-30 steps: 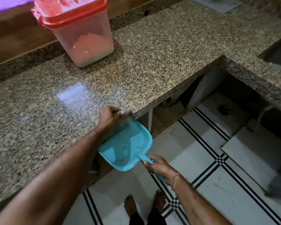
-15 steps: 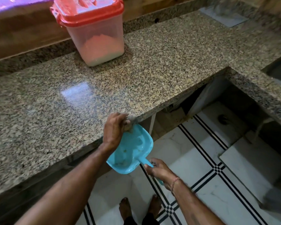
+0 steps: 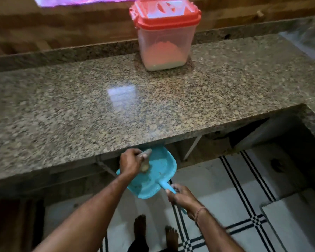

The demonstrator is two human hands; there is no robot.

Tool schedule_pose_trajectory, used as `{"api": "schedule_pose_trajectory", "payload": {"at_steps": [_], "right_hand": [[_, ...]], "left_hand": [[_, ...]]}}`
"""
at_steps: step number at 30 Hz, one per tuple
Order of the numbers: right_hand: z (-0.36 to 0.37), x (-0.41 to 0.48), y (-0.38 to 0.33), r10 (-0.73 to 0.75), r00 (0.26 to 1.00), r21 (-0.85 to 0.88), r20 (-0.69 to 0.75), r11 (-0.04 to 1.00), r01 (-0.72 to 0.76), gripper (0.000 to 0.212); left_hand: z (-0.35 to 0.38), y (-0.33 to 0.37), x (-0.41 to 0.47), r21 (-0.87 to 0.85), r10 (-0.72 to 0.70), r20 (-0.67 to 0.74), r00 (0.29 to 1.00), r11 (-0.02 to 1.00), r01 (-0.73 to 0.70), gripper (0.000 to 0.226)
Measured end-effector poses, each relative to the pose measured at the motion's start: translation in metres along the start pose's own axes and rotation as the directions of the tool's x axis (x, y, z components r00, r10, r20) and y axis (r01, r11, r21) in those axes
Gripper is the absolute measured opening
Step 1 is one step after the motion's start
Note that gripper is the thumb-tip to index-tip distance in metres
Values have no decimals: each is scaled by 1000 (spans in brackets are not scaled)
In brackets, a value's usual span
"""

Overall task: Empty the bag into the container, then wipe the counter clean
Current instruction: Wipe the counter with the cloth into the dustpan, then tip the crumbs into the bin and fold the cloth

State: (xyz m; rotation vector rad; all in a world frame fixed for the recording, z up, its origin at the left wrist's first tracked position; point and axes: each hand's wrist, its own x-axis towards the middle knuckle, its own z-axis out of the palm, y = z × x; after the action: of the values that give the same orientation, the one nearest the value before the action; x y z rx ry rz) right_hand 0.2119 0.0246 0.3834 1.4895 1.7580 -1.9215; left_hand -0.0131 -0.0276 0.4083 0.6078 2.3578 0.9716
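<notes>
Since a second ago the left hand (image 3: 131, 161) has dropped off the speckled granite bench (image 3: 116, 99) edge and now sits over the turquoise plastic dustpan (image 3: 153, 177), fingers curled tight around a small grey-brown wad, perhaps a cloth. Just below the bench edge, the dustpan holds a few crumbs. Further right, the right hand (image 3: 182, 199) wraps closed around the dustpan's handle. At the back of the bench stands the clear plastic container with a red lid (image 3: 165, 33), part-filled with pale powder.

We see the clear container (image 3: 165, 42), red lid shut, part filled with pale powder, upright at the speckled granite tabletop's (image 3: 80, 110) back edge.
</notes>
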Motion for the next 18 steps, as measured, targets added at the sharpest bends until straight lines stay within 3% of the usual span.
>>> {"api": "schedule_pose_trajectory", "payload": {"at_steps": [3,6,9,11,15,18], "right_hand": [[25,4,-4,-49,988,-81,144,995,61,22],[56,8,-8,-62,960,-181,273,977,115,24],[98,11,-10,-56,920,-282,388,943,176,18],[133,11,-8,-51,879,-333,474,914,232,27],[213,5,8,10,790,-441,613,834,332,37],[273,-9,21,66,784,-518,617,784,341,36]], "left_hand": [[-37,-38,-16,-185,-165,-163,973,974,134,8],[-72,-91,-51,-311,-322,-336,885,925,218,4],[-100,-146,-99,-421,-497,-460,736,852,312,4],[-118,-189,-133,-496,-605,-502,618,787,368,8],[-148,-273,-210,-631,-759,-527,382,651,422,25],[-162,-313,-263,-723,-824,-509,250,566,395,32]]}}
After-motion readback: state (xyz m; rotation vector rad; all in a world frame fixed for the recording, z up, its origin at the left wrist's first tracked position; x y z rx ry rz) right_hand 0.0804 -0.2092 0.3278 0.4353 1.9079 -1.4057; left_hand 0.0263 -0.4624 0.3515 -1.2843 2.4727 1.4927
